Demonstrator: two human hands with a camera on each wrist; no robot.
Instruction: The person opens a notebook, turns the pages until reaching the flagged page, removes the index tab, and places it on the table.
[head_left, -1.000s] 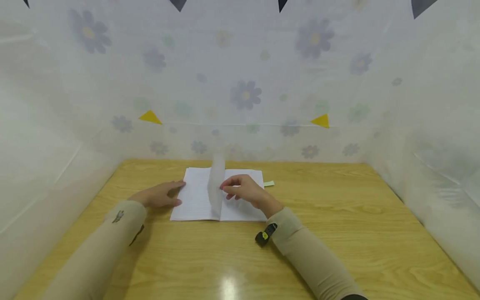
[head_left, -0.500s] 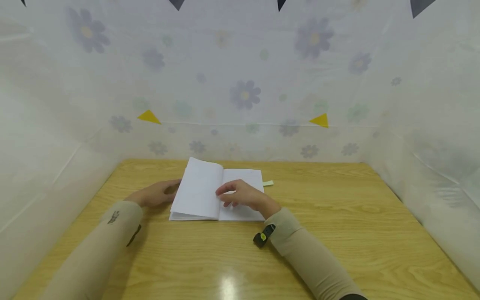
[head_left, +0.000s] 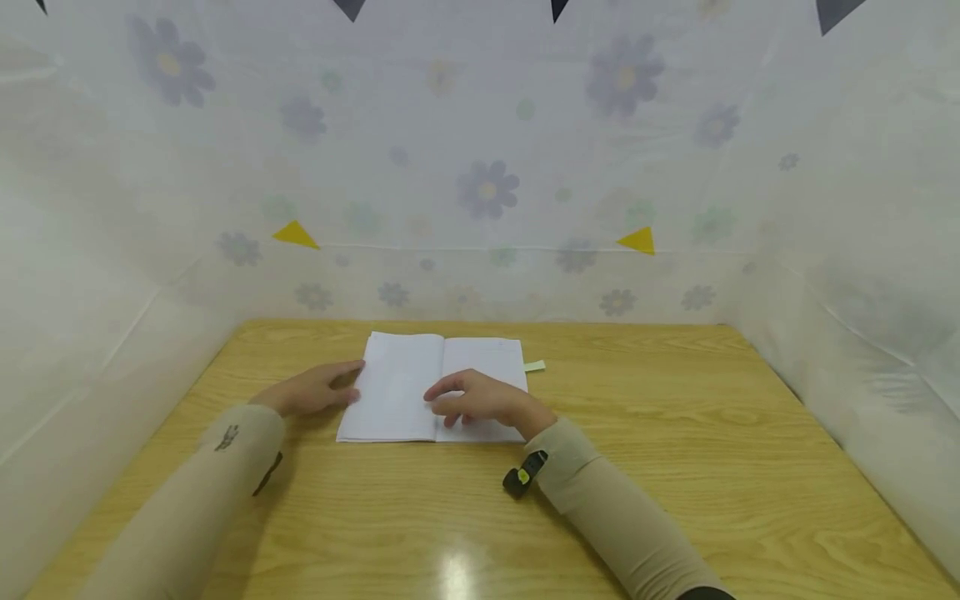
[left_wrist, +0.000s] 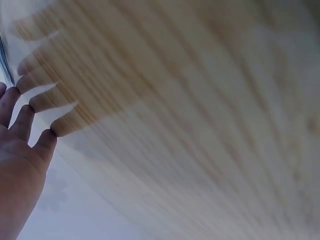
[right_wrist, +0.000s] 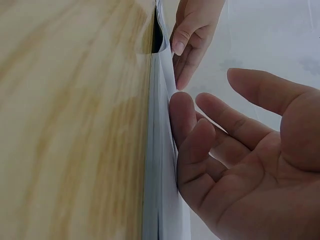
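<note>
Light wooden worktop (head_left: 675, 467) under both my hands. Open white paper notebook (head_left: 397, 387) flat between grips. My left grip (head_left: 311, 392): fingers straight, resting at notebook's left edge, holding nothing. My right grip (head_left: 480, 400): fingers loosely bent, tips pressing right page near spine. Small pale green tab (head_left: 535, 366) beyond right grip, at notebook's far right edge.

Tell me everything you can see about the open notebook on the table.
The notebook is thin, with white pages whose ruling is too faint to make out. It lies open and flat on the far middle of the wooden table, spine running away from the person. The left hand rests at its left edge; the right hand touches the right page with its fingertips. A pale green tab sticks out at its right edge.
</note>
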